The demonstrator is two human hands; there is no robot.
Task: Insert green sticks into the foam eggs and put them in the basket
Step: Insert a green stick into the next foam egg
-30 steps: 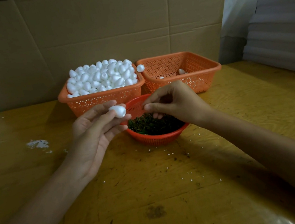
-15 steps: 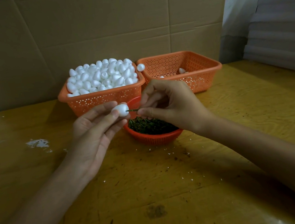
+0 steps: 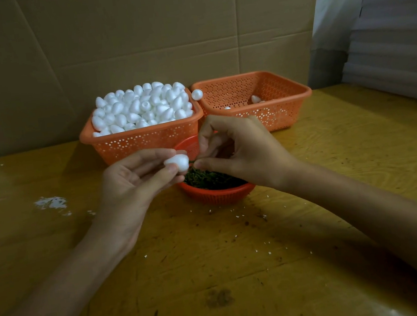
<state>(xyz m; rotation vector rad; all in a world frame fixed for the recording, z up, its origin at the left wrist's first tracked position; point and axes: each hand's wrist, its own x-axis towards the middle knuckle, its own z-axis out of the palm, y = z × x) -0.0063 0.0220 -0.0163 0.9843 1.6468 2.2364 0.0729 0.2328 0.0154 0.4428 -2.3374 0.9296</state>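
The insertion step is in hand. The left hand (image 3: 136, 177) pinches 1 foam egg (image 3: 177, 162) between thumb and fingers, above the left rim of the round red bowl (image 3: 217, 196) of sticks. The right hand (image 3: 243, 153) pinches a green stick (image 3: 191, 161) against the egg's right end. Only a sliver of the stick shows, so its depth cannot be told.

The next move probably calls for a straight, gentle push, then a carry to the right basket (image 3: 299, 93) near the bench's (image 3: 215, 262) far edge. That basket's front wall hides most of its contents.
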